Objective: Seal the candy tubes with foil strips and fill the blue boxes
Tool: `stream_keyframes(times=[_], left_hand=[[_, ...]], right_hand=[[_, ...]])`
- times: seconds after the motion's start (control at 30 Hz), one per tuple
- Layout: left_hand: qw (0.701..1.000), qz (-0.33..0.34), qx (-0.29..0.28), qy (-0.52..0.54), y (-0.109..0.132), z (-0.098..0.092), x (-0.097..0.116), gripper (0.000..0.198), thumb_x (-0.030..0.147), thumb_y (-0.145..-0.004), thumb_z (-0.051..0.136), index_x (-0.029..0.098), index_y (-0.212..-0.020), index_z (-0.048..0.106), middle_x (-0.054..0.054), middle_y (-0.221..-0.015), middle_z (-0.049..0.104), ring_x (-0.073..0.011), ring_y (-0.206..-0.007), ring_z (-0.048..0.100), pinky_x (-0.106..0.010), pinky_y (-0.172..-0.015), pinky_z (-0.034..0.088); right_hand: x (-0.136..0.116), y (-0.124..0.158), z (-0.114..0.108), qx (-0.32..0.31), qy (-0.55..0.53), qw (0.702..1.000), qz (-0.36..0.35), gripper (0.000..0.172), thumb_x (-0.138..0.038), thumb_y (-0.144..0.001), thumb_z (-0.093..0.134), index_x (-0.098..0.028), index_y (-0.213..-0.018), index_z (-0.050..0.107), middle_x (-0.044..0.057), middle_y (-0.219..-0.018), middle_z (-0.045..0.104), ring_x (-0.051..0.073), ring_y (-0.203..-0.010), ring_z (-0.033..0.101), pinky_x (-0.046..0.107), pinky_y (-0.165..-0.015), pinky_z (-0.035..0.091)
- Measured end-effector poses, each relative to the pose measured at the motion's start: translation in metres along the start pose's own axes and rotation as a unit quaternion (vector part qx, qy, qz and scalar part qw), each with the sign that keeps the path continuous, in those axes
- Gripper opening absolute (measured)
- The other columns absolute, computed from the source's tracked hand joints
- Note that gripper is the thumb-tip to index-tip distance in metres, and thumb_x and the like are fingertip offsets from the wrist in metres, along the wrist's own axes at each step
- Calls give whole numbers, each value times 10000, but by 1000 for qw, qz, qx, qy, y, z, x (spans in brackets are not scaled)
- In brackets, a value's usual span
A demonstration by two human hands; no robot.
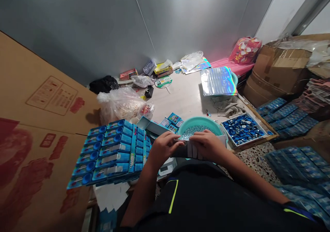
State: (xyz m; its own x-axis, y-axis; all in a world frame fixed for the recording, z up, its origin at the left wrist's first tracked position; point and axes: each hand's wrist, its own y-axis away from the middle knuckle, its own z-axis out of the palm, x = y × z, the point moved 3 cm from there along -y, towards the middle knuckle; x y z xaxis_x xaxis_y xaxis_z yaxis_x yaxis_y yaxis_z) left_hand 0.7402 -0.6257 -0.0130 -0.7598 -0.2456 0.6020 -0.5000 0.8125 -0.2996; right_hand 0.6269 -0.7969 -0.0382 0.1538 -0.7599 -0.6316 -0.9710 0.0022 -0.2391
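Note:
Just in front of my body, my left hand (165, 146) and my right hand (205, 144) are closed on a greyish folded card piece (191, 150) with pale flaps. Thumb and fingers of each hand pinch its upper edge; its far side is hidden. Right behind the hands stands a turquoise basin (181, 126) full of small pale pellets (197, 129). Small blue printed boxes (174, 118) and an opened long blue carton (152, 126) lie beyond my left hand. To the right, a shallow white box (260, 131) contains many blue caps (242, 126).
Stacked blue packs (116, 151) rise at left beside a large cardboard carton (43, 122). Clear plastic bags (120, 103) and a green fan (163, 82) lie on the white table (187, 96). Shiny silver sheets (218, 80) rest at the back right. Cardboard boxes (281, 65) crowd the right.

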Motion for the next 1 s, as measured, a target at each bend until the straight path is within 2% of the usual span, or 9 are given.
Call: stream_keyframes(times=[0.07, 0.2, 0.37, 0.5, 0.63, 0.7, 0.77, 0.87, 1.0], left_hand=[[1000, -11, 12, -17, 3, -6, 0, 224, 375, -916, 670, 195, -1045, 702, -45, -908, 693, -162, -813, 663, -283, -745, 543], [1000, -3, -16, -2, 8, -12, -3, 166, 332, -954, 616, 183, -945, 687, -30, -841, 685, -147, -785, 651, -257, -717, 523], [999, 2, -23, 38, 10, -9, -5, 270, 313, -1003, 509, 183, -803, 638, -16, -729, 634, -136, -685, 601, -250, -640, 478], [998, 4, -36, 46, 14, -5, -6, 328, 347, -1011, 471, 192, -757, 608, -11, -681, 572, -141, -641, 558, -259, -590, 449], [997, -3, -21, 74, 21, -6, -13, 348, 370, -1010, 467, 192, -747, 608, -22, -671, 597, -153, -651, 586, -270, -600, 475], [997, -8, -10, 82, 24, -7, -14, 315, 359, -1006, 479, 192, -797, 645, -37, -718, 643, -172, -718, 630, -284, -645, 510], [999, -8, 13, 43, 24, -9, -12, 230, 321, -998, 501, 196, -1021, 693, -69, -887, 705, -198, -865, 666, -319, -753, 541], [995, 40, 35, -81, 19, -9, 2, 363, 262, -973, 555, 223, -1332, 595, -94, -1105, 713, -224, -1030, 652, -394, -913, 521], [974, 142, 20, -178, 14, -2, 19, 258, 214, -934, 628, 259, -1183, 681, -39, -1038, 752, -215, -1029, 662, -435, -991, 479]], right_hand=[[2, 1, -5, 13, -22, 1000, 12, 235, -151, -989, 500, -202, -846, 679, -8, -765, 663, 137, -700, 568, 300, -730, 311], [2, 0, -11, 0, -19, 1000, 22, 212, -144, -977, 517, -207, -883, 696, 12, -847, 716, 164, -768, 626, 320, -780, 351], [-6, -6, -4, 2, -34, 999, 19, 209, -165, -952, 599, -208, -1133, 692, 62, -1055, 752, 220, -928, 674, 377, -886, 404], [-8, -9, 3, 1, -73, 997, 18, 145, -176, -963, 598, -212, -961, 738, 40, -957, 760, 199, -879, 678, 341, -831, 431], [-9, -8, 2, -44, -72, 996, 23, 130, -214, -950, 623, -209, -898, 742, 30, -865, 745, 181, -793, 661, 293, -720, 423], [-11, -6, 1, -53, -59, 997, 11, 155, -203, -951, 605, -209, -865, 734, 27, -827, 734, 171, -756, 645, 284, -683, 399], [-13, -5, 1, -48, -35, 998, 2, 199, -172, -950, 577, -205, -809, 713, 21, -786, 721, 162, -729, 628, 288, -679, 372], [-17, -4, 3, -41, -4, 999, -12, 230, -120, -937, 553, -197, -759, 678, 7, -748, 706, 150, -699, 608, 297, -685, 332], [-21, -6, 2, -37, 16, 999, -24, 208, -76, -906, 551, -190, -792, 683, 12, -786, 724, 149, -705, 608, 308, -683, 304]])
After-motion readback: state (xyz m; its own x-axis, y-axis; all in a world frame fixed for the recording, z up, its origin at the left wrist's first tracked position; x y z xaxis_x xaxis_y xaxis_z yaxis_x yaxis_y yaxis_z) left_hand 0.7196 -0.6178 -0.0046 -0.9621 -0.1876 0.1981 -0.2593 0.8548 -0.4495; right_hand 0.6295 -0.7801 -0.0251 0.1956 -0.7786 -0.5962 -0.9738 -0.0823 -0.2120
